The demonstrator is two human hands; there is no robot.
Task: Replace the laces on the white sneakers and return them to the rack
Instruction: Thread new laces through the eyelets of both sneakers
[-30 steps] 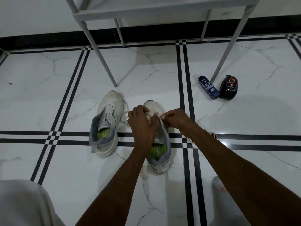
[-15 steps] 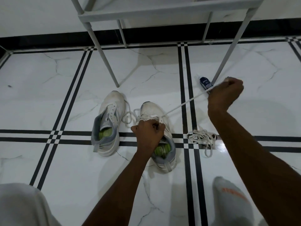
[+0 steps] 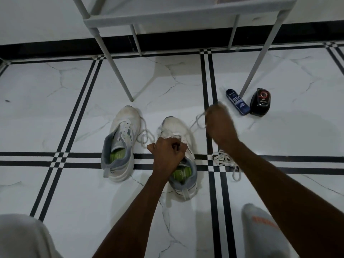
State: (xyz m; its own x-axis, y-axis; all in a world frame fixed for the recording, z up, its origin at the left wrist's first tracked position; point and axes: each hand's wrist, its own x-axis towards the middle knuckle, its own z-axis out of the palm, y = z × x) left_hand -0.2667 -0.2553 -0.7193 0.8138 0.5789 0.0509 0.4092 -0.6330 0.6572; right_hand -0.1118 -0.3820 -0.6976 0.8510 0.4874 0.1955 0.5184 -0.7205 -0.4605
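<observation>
Two white sneakers with grey heels and green insoles stand side by side on the tiled floor. The left sneaker (image 3: 121,144) has no lace through its eyelets. My left hand (image 3: 167,152) grips the tongue area of the right sneaker (image 3: 178,159). My right hand (image 3: 217,121), blurred by motion, holds a loop of white lace (image 3: 198,121) just right of that sneaker's toe. Another loose lace (image 3: 146,137) lies between the two sneakers. A bunched white lace (image 3: 223,159) sits on the floor under my right forearm.
The grey metal rack (image 3: 186,17) stands at the back, its legs reaching the floor behind the sneakers. A blue bottle (image 3: 237,104) and a black container (image 3: 260,102) lie by the rack's right leg. My socked foot (image 3: 260,224) is at bottom right.
My right hand pulled the lace out far to the right, then came back toward the right sneaker's toe, leaving the lace slack and looped. My left hand stayed on the sneaker.
</observation>
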